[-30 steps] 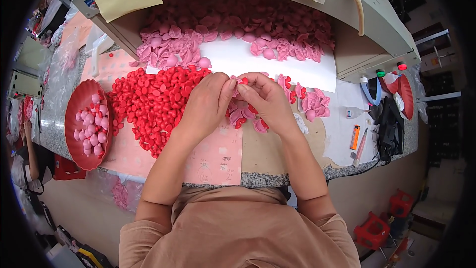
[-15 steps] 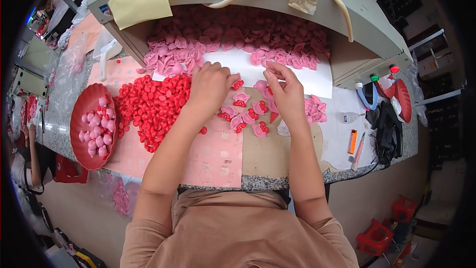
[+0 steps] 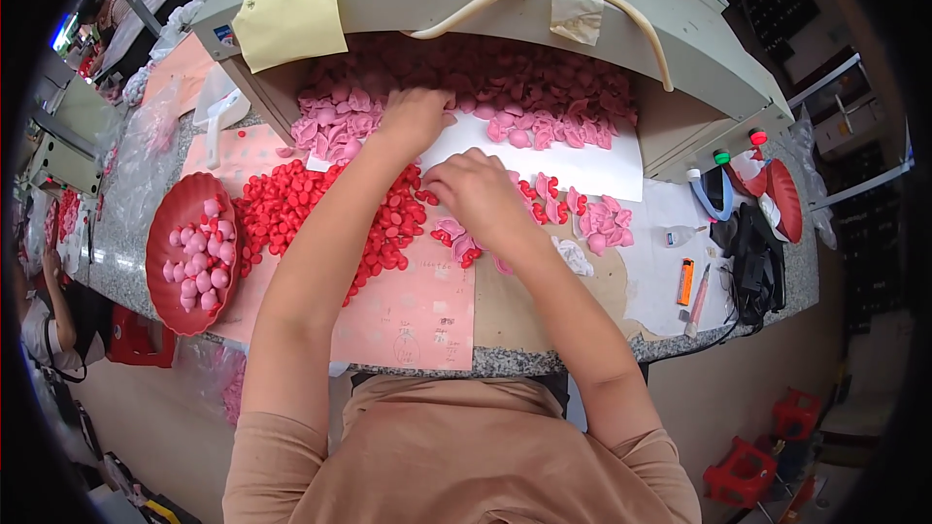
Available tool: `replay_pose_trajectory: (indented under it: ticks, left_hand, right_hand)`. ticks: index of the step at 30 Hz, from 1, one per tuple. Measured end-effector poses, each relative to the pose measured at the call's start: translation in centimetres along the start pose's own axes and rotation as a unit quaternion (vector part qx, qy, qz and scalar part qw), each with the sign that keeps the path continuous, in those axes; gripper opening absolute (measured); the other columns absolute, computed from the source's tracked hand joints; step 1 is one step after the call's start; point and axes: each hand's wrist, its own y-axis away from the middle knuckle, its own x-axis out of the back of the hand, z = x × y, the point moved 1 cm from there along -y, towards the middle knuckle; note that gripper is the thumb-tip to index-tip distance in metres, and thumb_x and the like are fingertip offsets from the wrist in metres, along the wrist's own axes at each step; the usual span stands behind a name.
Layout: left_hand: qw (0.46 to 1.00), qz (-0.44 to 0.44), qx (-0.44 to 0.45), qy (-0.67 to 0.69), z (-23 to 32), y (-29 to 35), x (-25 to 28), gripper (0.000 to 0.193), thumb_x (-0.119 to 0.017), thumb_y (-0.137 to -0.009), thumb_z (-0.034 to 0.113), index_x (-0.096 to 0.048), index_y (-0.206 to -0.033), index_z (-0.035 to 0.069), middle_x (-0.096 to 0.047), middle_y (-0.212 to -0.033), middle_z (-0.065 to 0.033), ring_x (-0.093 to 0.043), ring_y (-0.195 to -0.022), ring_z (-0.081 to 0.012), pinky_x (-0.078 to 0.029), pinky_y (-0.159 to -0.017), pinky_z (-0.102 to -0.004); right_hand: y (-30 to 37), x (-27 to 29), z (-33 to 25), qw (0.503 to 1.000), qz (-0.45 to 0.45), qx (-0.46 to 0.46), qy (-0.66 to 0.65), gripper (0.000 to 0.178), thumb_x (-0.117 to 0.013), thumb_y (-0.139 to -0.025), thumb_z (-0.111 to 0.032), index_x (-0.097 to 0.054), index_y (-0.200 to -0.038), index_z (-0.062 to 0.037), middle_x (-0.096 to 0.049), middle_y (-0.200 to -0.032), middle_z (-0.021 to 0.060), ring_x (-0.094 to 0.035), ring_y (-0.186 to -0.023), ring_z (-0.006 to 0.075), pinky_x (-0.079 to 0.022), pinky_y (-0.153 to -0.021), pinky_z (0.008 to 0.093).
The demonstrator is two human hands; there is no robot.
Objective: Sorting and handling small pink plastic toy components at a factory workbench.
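Observation:
My left hand (image 3: pixel 417 120) reaches to the front of a heap of pink petal-shaped pieces (image 3: pixel 553 124) under a grey cabinet. Its fingers are partly hidden by the back of the hand, so their grip does not show. My right hand (image 3: pixel 478 192) bends inward at the right edge of a large pile of small, glossy red pieces (image 3: pixel 291 218). Its fingertips close on a red piece (image 3: pixel 427 196) there. Below and beside that hand lie several pink pieces with red bits attached (image 3: pixel 452 233), partly covered by the hand and forearm.
On the left stands a red scalloped dish (image 3: pixel 165 277) of pink and red pieces, near a white scoop (image 3: pixel 225 116). The grey cabinet (image 3: pixel 466 0) overhangs the heap. At right lie an orange lighter (image 3: pixel 686 281), a small clear bottle (image 3: pixel 682 235) and a black strap-like bundle (image 3: pixel 752 257).
My left hand has moved farther in, to the pink heap. My right hand has swung left from the joined pieces to the red pile. The view has shifted slightly.

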Motion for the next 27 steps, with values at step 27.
replay_pose_trajectory:
  ticks: [27]
  left_hand:
    - [0.765,-0.060,0.120,0.630,4.9,13.0,2.1,0.039,-0.046,-0.091,-0.006,-0.045,-0.129,0.001,-0.048,-0.122,-0.0063,-0.058,-0.100,-0.0130,-0.050,-0.084,-0.0246]
  right_hand:
    - [3.1,3.1,0.8,0.690,0.023,-0.262,-0.674,0.033,-0.052,-0.094,-0.009,-0.048,-0.126,0.0003,-0.062,-0.105,0.0103,-0.060,-0.086,0.0131,-0.050,-0.075,0.0241]
